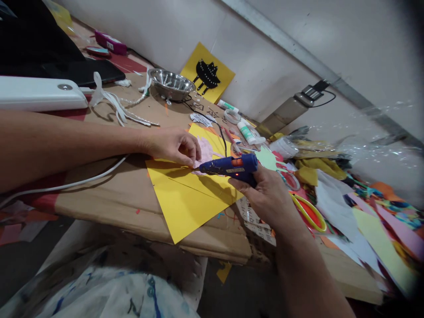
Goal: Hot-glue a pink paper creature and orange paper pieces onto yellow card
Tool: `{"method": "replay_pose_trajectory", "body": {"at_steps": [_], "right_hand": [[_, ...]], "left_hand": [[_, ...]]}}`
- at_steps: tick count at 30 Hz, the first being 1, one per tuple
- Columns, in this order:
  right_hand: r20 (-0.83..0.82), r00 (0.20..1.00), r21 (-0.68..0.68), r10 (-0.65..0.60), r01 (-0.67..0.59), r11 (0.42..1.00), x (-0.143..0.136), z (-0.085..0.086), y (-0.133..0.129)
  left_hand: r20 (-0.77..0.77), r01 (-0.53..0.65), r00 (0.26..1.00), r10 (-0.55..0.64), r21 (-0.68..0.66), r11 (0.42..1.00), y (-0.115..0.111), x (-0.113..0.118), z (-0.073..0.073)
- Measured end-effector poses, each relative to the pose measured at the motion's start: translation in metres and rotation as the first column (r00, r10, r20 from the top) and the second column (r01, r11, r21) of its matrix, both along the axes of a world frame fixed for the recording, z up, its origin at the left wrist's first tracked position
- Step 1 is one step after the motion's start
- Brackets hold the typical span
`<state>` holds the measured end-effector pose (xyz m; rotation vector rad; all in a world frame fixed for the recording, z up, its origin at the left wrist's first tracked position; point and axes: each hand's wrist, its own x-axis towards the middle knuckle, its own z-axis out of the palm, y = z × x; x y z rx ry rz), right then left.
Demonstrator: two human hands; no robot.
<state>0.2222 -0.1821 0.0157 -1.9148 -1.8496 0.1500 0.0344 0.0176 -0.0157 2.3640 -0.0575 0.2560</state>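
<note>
My right hand (261,187) grips a blue hot glue gun (228,168), whose small red light is on. The gun's nozzle points left, close to the fingertips of my left hand (180,148). Those left fingers are pinched together at the edge of a pink paper cutout (206,150); whatever lies between them is too small to make out. Beneath the cutout and the gun is yellow card (183,207), reaching over the cardboard-covered table toward its front edge. A dark cord runs up behind the gun.
A metal bowl (172,84) stands at the back, near a yellow card with a black cutout (208,73) leaning on the wall. Glue sticks (248,132), a bottle (288,112), scissors (308,212) and paper scraps crowd the right. A white cable (82,179) crosses the left.
</note>
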Motion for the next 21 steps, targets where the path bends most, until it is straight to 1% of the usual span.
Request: {"method": "replay_pose_trajectory", "body": {"at_steps": [5,11,17,21], "right_hand": [[0.012,1.0,-0.006,-0.008,0.009,1.0,0.0005,0.0019,-0.0011],[-0.016,1.0,-0.016,-0.002,0.002,1.0,-0.0003,-0.0027,-0.0007],[0.012,0.999,0.011,-0.03,0.03,0.999,-0.0029,-0.0062,0.0004],[0.019,0.999,0.028,-0.045,0.045,0.999,-0.0043,-0.0064,0.0]], "left_hand": [[0.001,-0.007,1.0,0.007,0.008,1.0,-0.0003,-0.0004,0.0002],[-0.007,-0.017,1.0,0.017,-0.024,1.0,-0.0006,-0.0001,0.0005],[0.01,-0.001,1.0,0.001,0.012,1.0,0.0002,0.0002,-0.0008],[0.01,-0.002,1.0,0.002,-0.02,1.0,-0.0001,0.0004,-0.0006]]}}
